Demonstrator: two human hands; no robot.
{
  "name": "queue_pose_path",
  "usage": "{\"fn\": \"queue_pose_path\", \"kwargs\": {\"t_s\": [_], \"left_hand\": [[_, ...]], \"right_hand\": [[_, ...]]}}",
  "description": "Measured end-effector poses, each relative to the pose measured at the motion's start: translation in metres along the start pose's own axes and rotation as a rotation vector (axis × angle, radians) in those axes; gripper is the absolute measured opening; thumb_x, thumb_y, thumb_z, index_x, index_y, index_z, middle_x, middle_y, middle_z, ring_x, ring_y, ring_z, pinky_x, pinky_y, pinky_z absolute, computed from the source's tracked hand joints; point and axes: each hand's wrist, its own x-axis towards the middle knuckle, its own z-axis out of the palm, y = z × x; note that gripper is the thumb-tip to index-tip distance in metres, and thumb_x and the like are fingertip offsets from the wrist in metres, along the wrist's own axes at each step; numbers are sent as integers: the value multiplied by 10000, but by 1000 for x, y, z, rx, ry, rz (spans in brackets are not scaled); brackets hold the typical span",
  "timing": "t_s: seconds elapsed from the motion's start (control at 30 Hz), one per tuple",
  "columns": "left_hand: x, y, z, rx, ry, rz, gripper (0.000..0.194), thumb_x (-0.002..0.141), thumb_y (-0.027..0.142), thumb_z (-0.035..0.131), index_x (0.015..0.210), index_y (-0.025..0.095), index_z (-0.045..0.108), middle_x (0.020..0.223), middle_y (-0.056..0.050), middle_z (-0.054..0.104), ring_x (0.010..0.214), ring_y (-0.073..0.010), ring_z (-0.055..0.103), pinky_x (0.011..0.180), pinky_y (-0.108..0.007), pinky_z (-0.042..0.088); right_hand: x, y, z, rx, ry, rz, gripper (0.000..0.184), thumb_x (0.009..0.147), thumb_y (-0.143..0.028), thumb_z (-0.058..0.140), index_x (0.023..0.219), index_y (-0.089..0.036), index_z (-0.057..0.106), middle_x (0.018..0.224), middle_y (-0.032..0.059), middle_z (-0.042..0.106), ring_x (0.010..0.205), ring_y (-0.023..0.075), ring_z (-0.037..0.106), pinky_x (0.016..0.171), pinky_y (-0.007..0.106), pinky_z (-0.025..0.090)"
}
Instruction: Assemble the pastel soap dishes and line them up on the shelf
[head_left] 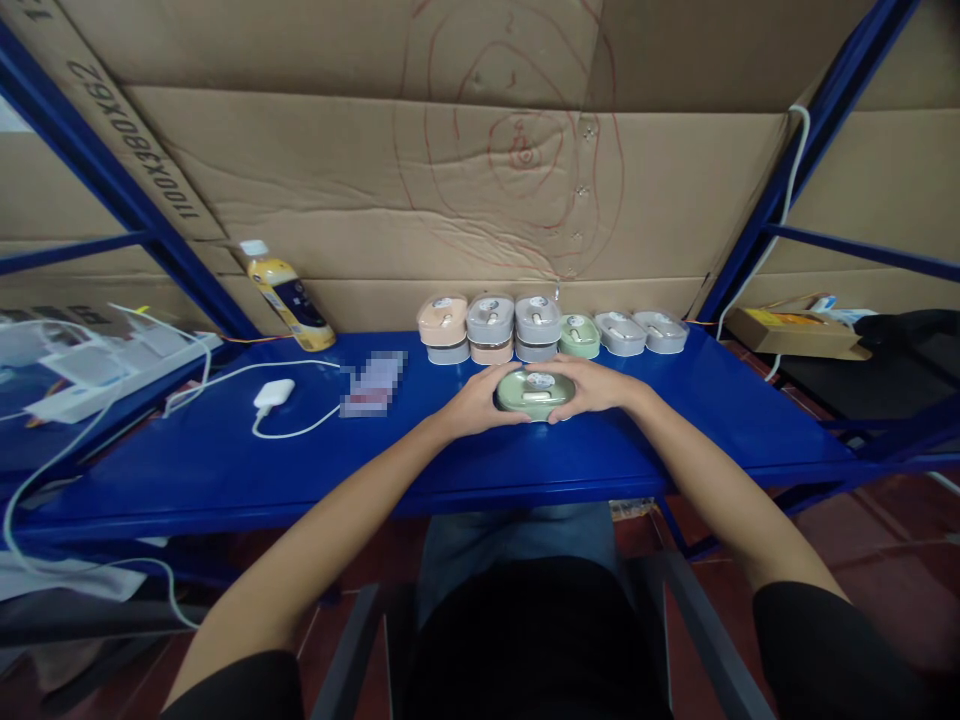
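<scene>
Between my two hands is a green oval lidded box [535,391] with a clear top, a round sticker and a small pale clip on its front. My left hand [480,402] grips its left end, thumb along the near side and fingers round the back. The right end is held the same way by my right hand [590,387]. Just behind it stands a row of similar boxes: a peach box [442,320] and two grey ones on top of others, then a single green box [579,336] and two single grey boxes [619,333] to the right.
The blue table [300,475] runs to a cardboard wall [337,160]. On its left are a yellow drink bottle [289,295], a white charger [274,394] with cable and a blurred flat object [373,384]. An open carton [795,333] lies beyond the right frame post.
</scene>
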Motion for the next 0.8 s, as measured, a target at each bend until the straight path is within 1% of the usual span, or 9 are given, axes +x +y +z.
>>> {"fn": "queue_pose_path", "kwargs": {"t_s": [0.17, 0.27, 0.33, 0.43, 0.47, 0.53, 0.6, 0.67, 0.8], "left_hand": [[-1, 2, -3, -54, 94, 40, 929, 799, 642, 907, 1555, 227, 562, 1572, -165, 653, 1444, -409, 638, 1230, -560, 521], [0, 3, -6, -139, 254, 78, 930, 862, 575, 867, 1619, 227, 454, 1545, -190, 646, 1369, -377, 688, 1174, -556, 567], [2, 1, -8, -148, 365, 97, 858, 906, 517, 822, 1606, 214, 429, 1473, -199, 669, 1308, -346, 711, 1134, -543, 589], [3, -4, -9, -110, 432, 84, 704, 933, 447, 777, 1515, 199, 468, 1336, -176, 709, 1172, -295, 740, 1029, -494, 625], [4, -5, -8, -97, 428, 74, 669, 932, 432, 774, 1485, 199, 480, 1305, -166, 716, 1129, -280, 743, 993, -475, 630], [4, -4, -5, -77, 405, 63, 623, 929, 414, 768, 1445, 200, 491, 1280, -157, 722, 1084, -265, 741, 949, -453, 627], [4, -1, -2, -66, 377, 62, 601, 932, 405, 757, 1431, 198, 493, 1278, -158, 723, 1078, -264, 735, 933, -450, 619], [4, 2, -1, -60, 359, 66, 583, 934, 394, 752, 1422, 200, 497, 1275, -154, 725, 1074, -263, 730, 920, -445, 613], [4, 4, -1, -50, 364, 54, 544, 929, 357, 758, 1392, 214, 511, 1251, -128, 730, 1050, -249, 727, 894, -417, 608]], "right_hand": [[0, -7, -7, 25, 89, -48, 953, 756, -515, 963, 1612, -306, 602, 1448, 116, 719, 1304, 385, 676, 1153, 590, 526], [-9, -5, -30, 53, 227, -79, 867, 788, -553, 928, 1570, -314, 641, 1521, 93, 706, 1370, 375, 665, 1209, 578, 493], [-19, 8, -50, 47, 390, -29, 864, 790, -601, 910, 1557, -306, 644, 1546, 94, 690, 1397, 377, 649, 1225, 582, 480], [-36, 46, -79, -77, 814, 199, 908, 809, -629, 861, 1592, -259, 589, 1577, 139, 626, 1456, 388, 586, 1245, 597, 443], [-41, 61, -86, -151, 967, 324, 938, 809, -633, 847, 1607, -228, 565, 1567, 166, 607, 1455, 398, 572, 1245, 619, 427], [-49, 89, -96, -268, 1138, 628, 977, 811, -613, 835, 1630, -175, 530, 1532, 216, 572, 1419, 411, 563, 1222, 637, 424], [-54, 110, -100, -298, 1151, 890, 983, 764, -551, 887, 1619, -196, 558, 1500, 230, 551, 1376, 419, 574, 1184, 608, 448], [-57, 124, -100, -311, 1074, 1055, 960, 724, -512, 917, 1591, -253, 595, 1482, 210, 545, 1356, 435, 574, 1161, 611, 450], [-59, 140, -93, -403, 970, 1156, 901, 734, -548, 893, 1541, -259, 614, 1472, 202, 544, 1373, 474, 538, 1153, 663, 427]]}}
